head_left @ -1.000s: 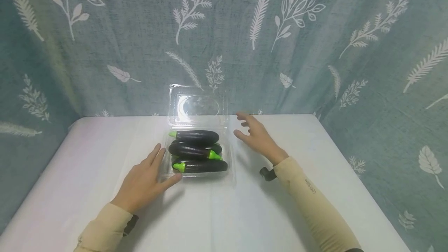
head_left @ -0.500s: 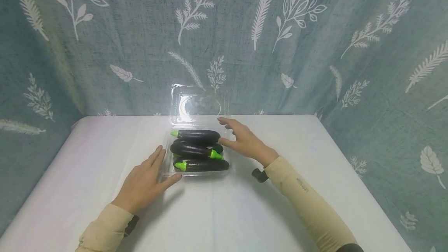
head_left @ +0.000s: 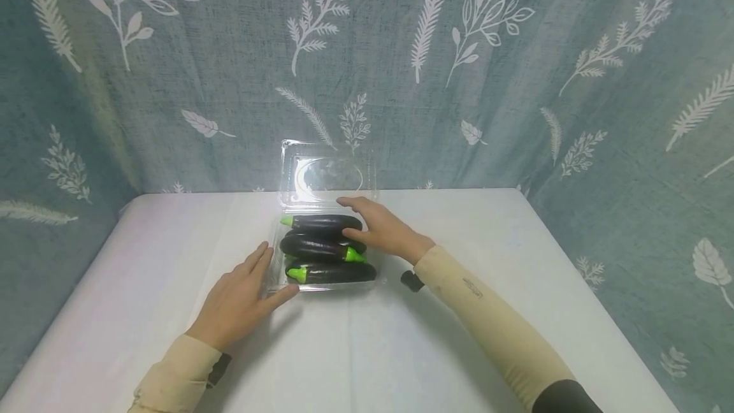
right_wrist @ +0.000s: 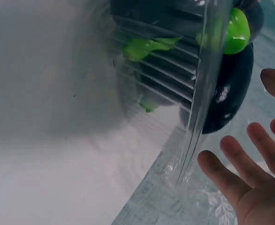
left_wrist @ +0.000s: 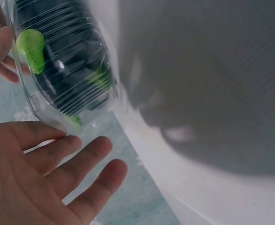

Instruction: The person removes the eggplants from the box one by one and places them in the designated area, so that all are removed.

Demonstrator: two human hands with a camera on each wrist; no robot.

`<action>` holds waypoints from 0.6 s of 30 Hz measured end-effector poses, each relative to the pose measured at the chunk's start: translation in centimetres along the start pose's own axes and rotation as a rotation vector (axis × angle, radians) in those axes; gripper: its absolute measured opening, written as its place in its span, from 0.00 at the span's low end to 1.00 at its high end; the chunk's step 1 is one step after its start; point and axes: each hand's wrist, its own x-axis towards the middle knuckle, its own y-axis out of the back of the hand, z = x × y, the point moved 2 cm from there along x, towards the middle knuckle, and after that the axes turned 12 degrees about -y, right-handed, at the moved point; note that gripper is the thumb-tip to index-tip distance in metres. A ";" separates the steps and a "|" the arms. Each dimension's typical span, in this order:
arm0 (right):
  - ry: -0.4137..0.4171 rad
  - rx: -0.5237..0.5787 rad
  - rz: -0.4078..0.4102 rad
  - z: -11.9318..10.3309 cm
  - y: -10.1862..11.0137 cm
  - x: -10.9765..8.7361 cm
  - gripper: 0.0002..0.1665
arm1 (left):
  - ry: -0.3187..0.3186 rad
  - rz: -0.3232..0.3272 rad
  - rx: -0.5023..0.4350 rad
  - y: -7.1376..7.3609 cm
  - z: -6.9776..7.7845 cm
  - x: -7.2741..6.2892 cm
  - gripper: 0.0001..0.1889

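A clear plastic clamshell box (head_left: pixel 338 287) sits on the table with its lid (head_left: pixel 329 177) raised at the back. Several dark purple eggplants (head_left: pixel 312 246) with bright green stem ends are stacked inside. My left hand (head_left: pixel 235 298) is at the box's left front corner, fingers extended along the left side and thumb at the front rim. The left wrist view shows its fingertips right by the ribbed wall (left_wrist: pixel 72 61). Over the box's right side hovers my right hand (head_left: pixel 384 228), fingers spread and holding nothing; in the right wrist view an eggplant (right_wrist: pixel 229 93) bulges above the rim near them.
The box stands toward the back of a white-covered table (head_left: pixel 355 349). Grey-green curtains (head_left: pixel 241 94) with white leaf prints hang behind and along both sides. Each wrist carries a small dark device (head_left: pixel 411 281).
My right hand has moved left from beside the box to over the eggplants at its right side. The left hand keeps its place at the corner.
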 end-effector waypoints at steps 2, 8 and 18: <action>0.004 -0.007 -0.004 -0.2 -0.2 0.4 0.39 | 0.007 -0.005 -0.002 0.0 0.0 0.0 0.51; -0.001 -0.034 -0.021 -0.9 -0.6 1.4 0.39 | 0.020 -0.017 0.002 0.1 0.1 0.1 0.52; -0.004 -0.144 -0.021 -1.5 -0.7 2.4 0.38 | 0.005 -0.031 0.032 0.5 0.4 0.3 0.51</action>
